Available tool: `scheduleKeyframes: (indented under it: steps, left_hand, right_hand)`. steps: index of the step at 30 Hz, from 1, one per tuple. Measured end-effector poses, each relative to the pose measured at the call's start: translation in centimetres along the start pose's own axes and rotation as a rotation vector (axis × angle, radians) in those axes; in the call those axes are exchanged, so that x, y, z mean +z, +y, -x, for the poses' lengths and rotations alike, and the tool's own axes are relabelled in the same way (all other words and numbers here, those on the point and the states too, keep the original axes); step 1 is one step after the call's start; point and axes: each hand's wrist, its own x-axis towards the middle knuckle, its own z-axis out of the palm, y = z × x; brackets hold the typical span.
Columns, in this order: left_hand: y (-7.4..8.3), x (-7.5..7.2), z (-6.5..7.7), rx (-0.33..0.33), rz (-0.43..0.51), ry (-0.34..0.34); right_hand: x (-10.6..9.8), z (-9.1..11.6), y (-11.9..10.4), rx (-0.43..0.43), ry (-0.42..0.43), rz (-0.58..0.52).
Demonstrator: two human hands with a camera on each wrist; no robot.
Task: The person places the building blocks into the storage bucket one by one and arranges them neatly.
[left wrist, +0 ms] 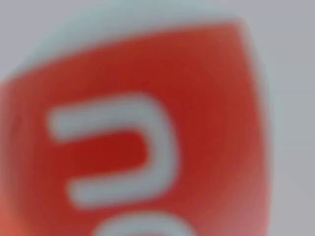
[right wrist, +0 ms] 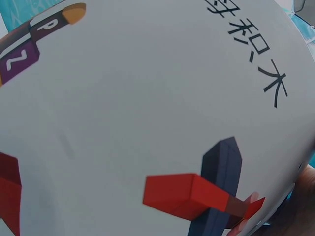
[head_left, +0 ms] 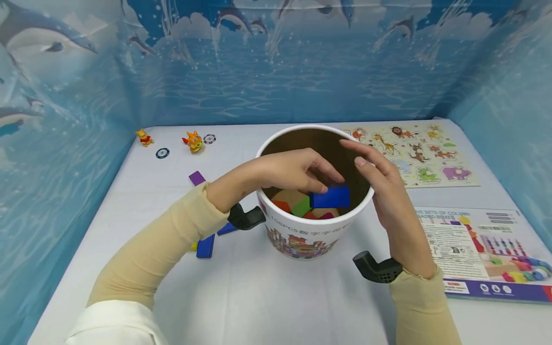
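Inside the mouth of a white bucket (head_left: 299, 239), the person's left hand (head_left: 297, 168) pinches a blue block (head_left: 331, 198) above a green block (head_left: 302, 206) and other coloured pieces. The right hand (head_left: 393, 201) is at the bucket's right rim, its fingers loosely extended, with an animal board (head_left: 435, 160) lying beyond it on the white table (head_left: 263, 302)

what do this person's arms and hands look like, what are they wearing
The left hand and right hand are bare, with no gloves. Each forearm wears a close-fitting beige sleeve: left sleeve, right sleeve. A white cuff shows higher on the left arm. Each wrist carries a curved black device, left device and right device, the right one dotted with small holes.
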Motion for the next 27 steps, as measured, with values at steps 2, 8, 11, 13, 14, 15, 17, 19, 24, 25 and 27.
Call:
scheduleKeyframes:
  steps: [2,8,11,13,14,15,17,19,24,25,27]
  left_hand:
    - [0.1,0.1,0.0,0.012,0.022,-0.053]
    - [-0.1,0.2,0.1,0.068,0.14,-0.07]
    - [-0.2,0.2,0.9,0.157,0.141,0.052]
    - [0.0,0.3,2.1,0.24,0.145,0.15]
    - [0.1,0.4,3.0,0.291,0.159,0.191]
    - [0.2,0.4,4.1,0.34,0.183,0.228]
    - [0.5,0.4,6.6,0.421,0.234,0.315]
    - [-0.1,0.0,9.2,0.476,0.274,0.417]
    - [-5.9,-1.8,14.5,0.447,0.356,0.745]
    - [-7.7,-2.2,15.3,0.414,0.388,0.792]
    - [-11.7,-2.9,16.4,0.328,0.465,0.852]
  right_hand:
    - [0.0,0.0,-0.1,-0.002,0.0,0.002]
    - [0.0,0.0,-0.1,-0.011,-0.017,-0.026]
    - [0.0,0.1,0.0,-0.012,-0.016,-0.035]
    - [0.1,0.0,0.0,-0.008,-0.018,-0.035]
    - [0.1,0.0,0.0,-0.006,-0.017,-0.032]
    - [0.1,0.0,0.0,-0.006,-0.016,-0.025]
    - [0.1,0.0,0.1,-0.007,-0.011,-0.009]
    - [0.1,0.0,0.0,-0.01,-0.004,0.0]
    - [0.0,0.0,0.0,-0.01,0.007,0.014]
    - [0.0,0.0,0.0,-0.011,0.007,0.015]
    - [0.0,0.0,0.1,-0.01,0.011,0.016]
